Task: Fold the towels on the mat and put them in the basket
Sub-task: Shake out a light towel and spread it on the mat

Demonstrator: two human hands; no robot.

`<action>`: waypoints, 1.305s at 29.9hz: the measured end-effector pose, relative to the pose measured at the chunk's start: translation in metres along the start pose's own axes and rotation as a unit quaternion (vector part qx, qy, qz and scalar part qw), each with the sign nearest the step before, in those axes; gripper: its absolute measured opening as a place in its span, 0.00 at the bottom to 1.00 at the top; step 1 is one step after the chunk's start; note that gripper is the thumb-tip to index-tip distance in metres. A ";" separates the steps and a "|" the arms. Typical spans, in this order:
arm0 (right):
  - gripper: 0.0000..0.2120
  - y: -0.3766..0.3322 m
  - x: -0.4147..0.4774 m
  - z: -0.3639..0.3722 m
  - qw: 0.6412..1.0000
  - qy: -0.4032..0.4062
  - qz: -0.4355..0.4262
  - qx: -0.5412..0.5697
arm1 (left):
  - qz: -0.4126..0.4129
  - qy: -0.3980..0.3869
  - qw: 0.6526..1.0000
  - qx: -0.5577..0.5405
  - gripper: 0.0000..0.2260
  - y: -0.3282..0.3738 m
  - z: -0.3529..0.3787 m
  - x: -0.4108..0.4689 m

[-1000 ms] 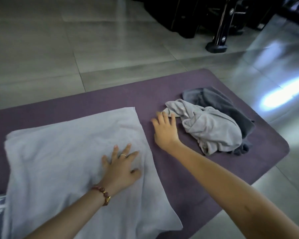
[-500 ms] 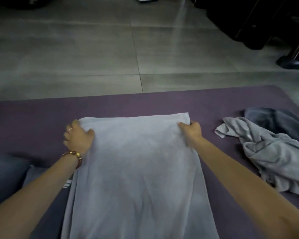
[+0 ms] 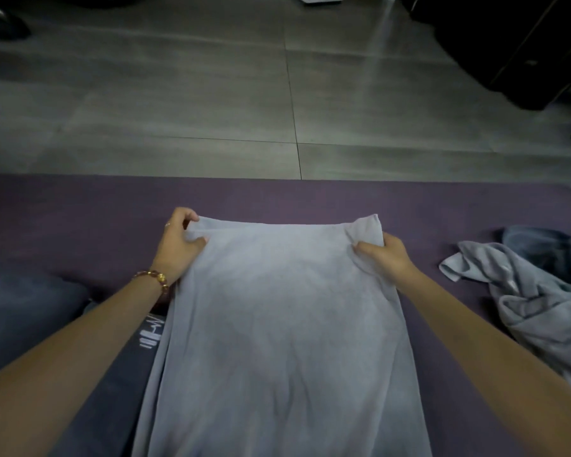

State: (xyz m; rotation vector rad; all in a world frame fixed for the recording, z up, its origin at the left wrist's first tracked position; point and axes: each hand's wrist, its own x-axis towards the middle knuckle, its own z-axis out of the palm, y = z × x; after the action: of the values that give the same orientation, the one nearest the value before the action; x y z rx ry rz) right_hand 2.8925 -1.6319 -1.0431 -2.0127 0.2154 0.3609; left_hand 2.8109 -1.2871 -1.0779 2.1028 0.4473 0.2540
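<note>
A grey tiled floor fills the far half of the view, with dark, indistinct furniture at its far right edge. Across the near half lies a purple mat, running from left to right. On the middle of the mat a large pale towel is spread lengthwise, from the near edge of the view out to its far hem, which is lifted slightly off the mat. To the right, well apart from it, a crumpled light grey towel sits in a heap on the mat, and a darker grey towel lies just behind that heap, touching it. The person's left hand pinches the far left corner of the spread towel, thumb on top and fingers curled around the hem. The right hand grips the far right corner the same way, with the cloth bunched between thumb and curled fingers. A beaded bracelet circles the left wrist, and a thin ring shows on one left finger.
</note>
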 end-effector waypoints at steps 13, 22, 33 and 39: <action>0.11 -0.009 -0.009 -0.015 1.000 -0.007 0.023 0.019 | -0.039 -0.110 0.988 0.097 0.08 0.018 -0.031 0.002; 0.10 -0.025 -0.054 -0.046 0.999 -0.044 -0.010 0.001 | 0.017 -0.106 0.994 0.036 0.08 0.069 -0.050 -0.032; 0.08 -0.052 -0.121 -0.109 0.966 0.147 -0.109 0.183 | 0.060 0.027 0.990 -0.126 0.08 0.150 -0.107 -0.052; 0.06 -0.036 -0.141 -0.125 0.960 0.143 -0.128 0.206 | 0.079 -0.020 0.988 -0.128 0.10 0.157 -0.104 -0.059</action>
State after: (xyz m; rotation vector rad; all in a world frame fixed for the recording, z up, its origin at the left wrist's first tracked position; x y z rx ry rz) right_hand 2.7909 -1.7281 -0.9119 -1.6448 0.1880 -0.1347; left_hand 2.7544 -1.3085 -0.8900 1.8890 0.2115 0.3418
